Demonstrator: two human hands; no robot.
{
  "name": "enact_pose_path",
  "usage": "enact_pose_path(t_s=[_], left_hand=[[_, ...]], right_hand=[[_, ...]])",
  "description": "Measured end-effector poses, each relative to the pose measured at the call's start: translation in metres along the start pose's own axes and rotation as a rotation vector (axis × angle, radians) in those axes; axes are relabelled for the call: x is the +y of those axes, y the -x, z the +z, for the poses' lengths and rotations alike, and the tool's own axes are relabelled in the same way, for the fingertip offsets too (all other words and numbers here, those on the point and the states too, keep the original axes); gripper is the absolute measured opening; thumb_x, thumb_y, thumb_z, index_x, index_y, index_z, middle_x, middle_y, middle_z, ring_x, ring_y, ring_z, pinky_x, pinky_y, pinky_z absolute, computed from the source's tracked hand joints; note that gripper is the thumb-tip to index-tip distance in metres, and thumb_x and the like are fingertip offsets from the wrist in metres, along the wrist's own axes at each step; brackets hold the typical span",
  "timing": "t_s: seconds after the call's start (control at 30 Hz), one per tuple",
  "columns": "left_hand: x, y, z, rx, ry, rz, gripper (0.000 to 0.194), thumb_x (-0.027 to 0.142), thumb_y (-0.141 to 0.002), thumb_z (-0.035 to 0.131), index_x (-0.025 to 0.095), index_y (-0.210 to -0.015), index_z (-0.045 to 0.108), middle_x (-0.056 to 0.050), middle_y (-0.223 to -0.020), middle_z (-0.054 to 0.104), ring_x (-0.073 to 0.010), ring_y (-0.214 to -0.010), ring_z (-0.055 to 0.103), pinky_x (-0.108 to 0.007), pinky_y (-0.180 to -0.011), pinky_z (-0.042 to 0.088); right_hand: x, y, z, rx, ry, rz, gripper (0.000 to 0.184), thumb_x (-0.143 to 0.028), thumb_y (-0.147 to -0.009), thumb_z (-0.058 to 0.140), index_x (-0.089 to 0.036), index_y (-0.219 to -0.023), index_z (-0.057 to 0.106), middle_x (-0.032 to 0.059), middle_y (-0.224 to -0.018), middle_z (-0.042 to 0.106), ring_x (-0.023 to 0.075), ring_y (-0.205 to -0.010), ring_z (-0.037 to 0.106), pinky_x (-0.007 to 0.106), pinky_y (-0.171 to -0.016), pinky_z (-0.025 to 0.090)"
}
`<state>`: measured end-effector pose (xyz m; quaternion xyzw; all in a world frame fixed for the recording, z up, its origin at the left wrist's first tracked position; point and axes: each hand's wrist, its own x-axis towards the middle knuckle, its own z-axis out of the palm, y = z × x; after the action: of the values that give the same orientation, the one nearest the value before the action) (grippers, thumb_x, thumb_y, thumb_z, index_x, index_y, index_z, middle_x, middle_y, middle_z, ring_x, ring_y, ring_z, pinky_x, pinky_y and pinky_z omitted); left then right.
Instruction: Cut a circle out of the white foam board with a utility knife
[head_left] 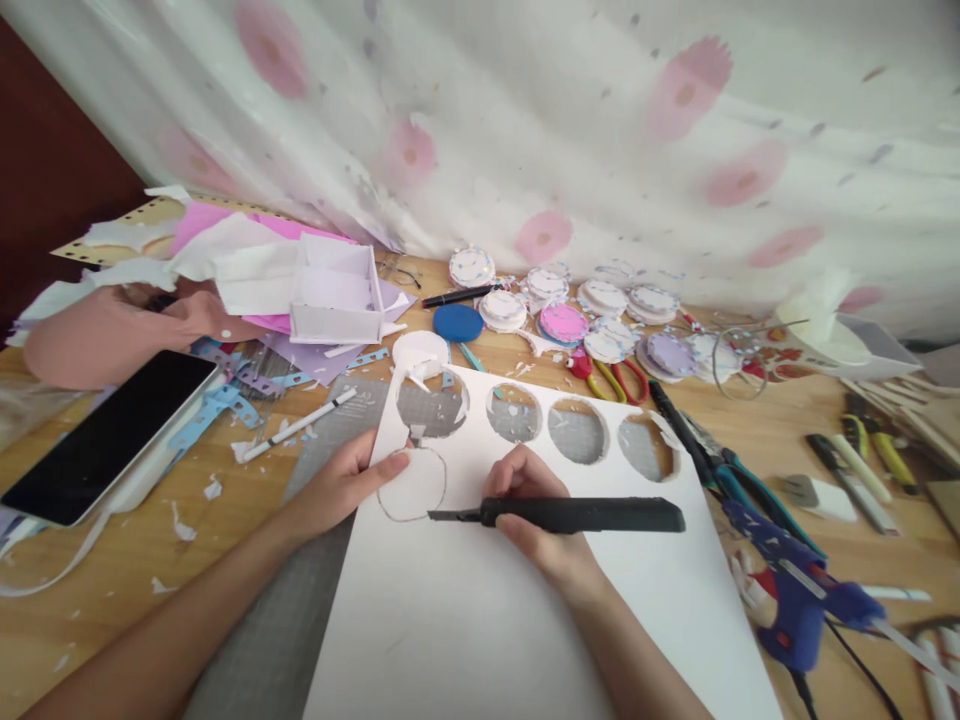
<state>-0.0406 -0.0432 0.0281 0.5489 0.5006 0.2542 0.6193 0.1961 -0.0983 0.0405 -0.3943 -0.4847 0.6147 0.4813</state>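
Observation:
A black utility knife (pixel 592 514) is gripped in my right hand (pixel 536 515), its blade tip touching the lower edge of a drawn circle (pixel 412 485). That circle is on a white foam board (pixel 465 620) with several round holes along its far edge. My left hand (pixel 367 475) pinches the board's left edge, the thumb on top beside the circle and the fingers mostly hidden underneath. Under the board lies a grey cutting mat (pixel 259 620).
Several decorated discs (pixel 564 322) and a blue round lid (pixel 458 322) stand at the back. To the left are a phone (pixel 112 435), a white pen (pixel 300 424) and a paper box (pixel 337 290). A blue glue gun (pixel 799 590) and pliers (pixel 750 485) lie on the right.

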Motion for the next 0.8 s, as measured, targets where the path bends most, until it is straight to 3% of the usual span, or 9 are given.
enact_pose_path(t_s=[0.33, 0.8], left_hand=[[0.0001, 0.0002, -0.0004, 0.014, -0.027, 0.015, 0.038, 0.050, -0.083, 0.060, 0.018, -0.102, 0.061, -0.004, -0.090, 0.066, -0.0196, -0.079, 0.059, -0.023, -0.061, 0.045], [0.0037, 0.0014, 0.0014, -0.019, 0.027, -0.004, 0.035, 0.047, -0.084, 0.059, 0.018, -0.102, 0.059, -0.002, -0.086, 0.062, -0.0163, -0.074, 0.056, -0.021, -0.060, 0.043]], right_hand=[[0.0029, -0.0005, 0.0006, -0.053, -0.029, -0.003, 0.031, -0.041, -0.078, 0.065, -0.024, -0.084, 0.040, -0.0022, -0.072, 0.046, 0.0126, -0.060, 0.038, 0.024, -0.053, 0.032], [0.0020, -0.0002, 0.0043, -0.064, -0.117, 0.001, 0.035, -0.034, -0.078, 0.066, -0.025, -0.083, 0.033, -0.0048, -0.071, 0.043, 0.0111, -0.058, 0.034, 0.023, -0.052, 0.029]])
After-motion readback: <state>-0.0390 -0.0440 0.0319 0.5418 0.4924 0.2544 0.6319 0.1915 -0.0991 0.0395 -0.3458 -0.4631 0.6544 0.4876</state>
